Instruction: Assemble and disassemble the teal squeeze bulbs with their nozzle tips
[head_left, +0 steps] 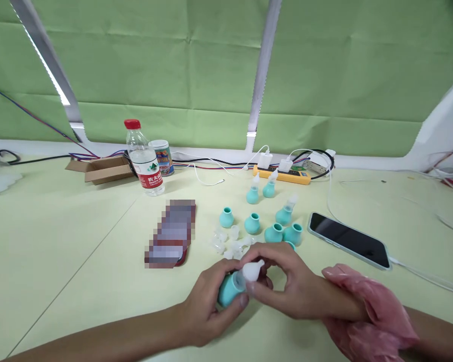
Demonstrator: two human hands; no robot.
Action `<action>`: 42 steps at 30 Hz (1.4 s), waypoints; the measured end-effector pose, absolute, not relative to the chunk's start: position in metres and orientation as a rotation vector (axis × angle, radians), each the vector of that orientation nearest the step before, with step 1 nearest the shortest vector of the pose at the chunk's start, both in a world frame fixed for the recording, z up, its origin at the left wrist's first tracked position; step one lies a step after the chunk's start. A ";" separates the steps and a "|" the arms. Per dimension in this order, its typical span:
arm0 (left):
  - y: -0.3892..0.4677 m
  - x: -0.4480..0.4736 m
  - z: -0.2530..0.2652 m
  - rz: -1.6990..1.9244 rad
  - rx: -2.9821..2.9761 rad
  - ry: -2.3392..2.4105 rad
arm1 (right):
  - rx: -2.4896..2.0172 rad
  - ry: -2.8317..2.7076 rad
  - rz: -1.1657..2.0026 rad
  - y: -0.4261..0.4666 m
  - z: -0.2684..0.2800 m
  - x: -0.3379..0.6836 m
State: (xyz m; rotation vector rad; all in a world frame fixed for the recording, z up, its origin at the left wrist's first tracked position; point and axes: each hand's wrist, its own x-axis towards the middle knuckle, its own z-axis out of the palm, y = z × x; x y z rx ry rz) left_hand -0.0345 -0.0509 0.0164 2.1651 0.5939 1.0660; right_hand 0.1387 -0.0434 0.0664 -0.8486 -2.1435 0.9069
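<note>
My left hand [207,306] is wrapped round a teal rubber bulb [229,290], tilted with its mouth toward the right. The fingers of my right hand [287,281] pinch a translucent white nozzle [252,271] at the bulb's mouth; a clear collar shows between the two. Just beyond my hands stand several open teal bulbs [252,223], one partly hidden by my right hand. Loose clear and white plastic pieces [236,246] lie in front of them. Farther back, bulbs with nozzles fitted [252,195] stand near a tilted one [284,216].
A phone [349,240] on a cable lies at right, another phone [169,234] with a blurred screen at left. Behind are a water bottle [147,171], a can [162,156], an open cardboard box [109,170] and a yellow power strip [283,175]. Pink plastic [373,311] wraps my right forearm.
</note>
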 end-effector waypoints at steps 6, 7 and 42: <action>-0.050 -0.031 0.010 1.059 2.274 0.767 | -0.781 -2.363 0.596 -0.038 0.057 0.145; -0.049 -0.032 0.008 1.062 2.295 0.776 | -0.783 -2.384 0.628 -0.037 0.055 0.145; -0.038 -0.027 0.006 0.935 1.267 0.790 | -0.681 -2.137 0.373 -0.019 0.031 0.138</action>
